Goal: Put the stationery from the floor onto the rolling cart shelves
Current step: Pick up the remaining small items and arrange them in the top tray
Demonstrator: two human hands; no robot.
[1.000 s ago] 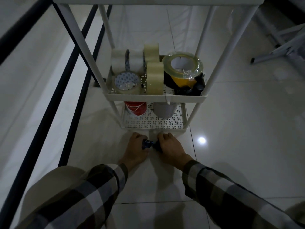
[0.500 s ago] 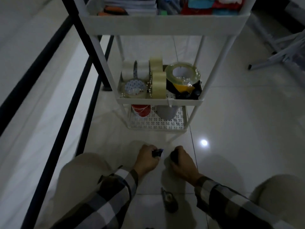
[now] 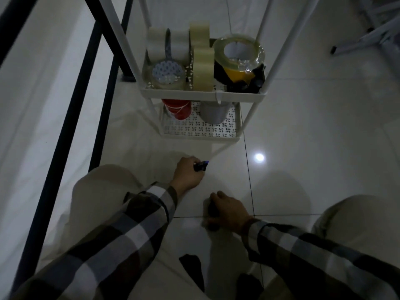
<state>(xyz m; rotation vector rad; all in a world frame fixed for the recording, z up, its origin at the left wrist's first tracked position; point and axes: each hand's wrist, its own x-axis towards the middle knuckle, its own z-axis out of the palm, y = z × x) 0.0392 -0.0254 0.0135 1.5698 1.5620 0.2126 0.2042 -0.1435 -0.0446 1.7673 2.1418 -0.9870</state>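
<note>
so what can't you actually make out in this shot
Head view only:
- Dark item in the right hand: curled fingers cover it, kind unclear.
- Dark item in the left hand: only its blue-tipped end shows.
- Cart top: cut by the frame edge.
- Red roll and grey roll: tops hidden by the shelf above.

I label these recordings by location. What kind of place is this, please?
Probably an indoor room in a home or office: glossy floor tiles, a white rolling cart stocked with tape rolls, and black metal furniture legs beside it.
</note>
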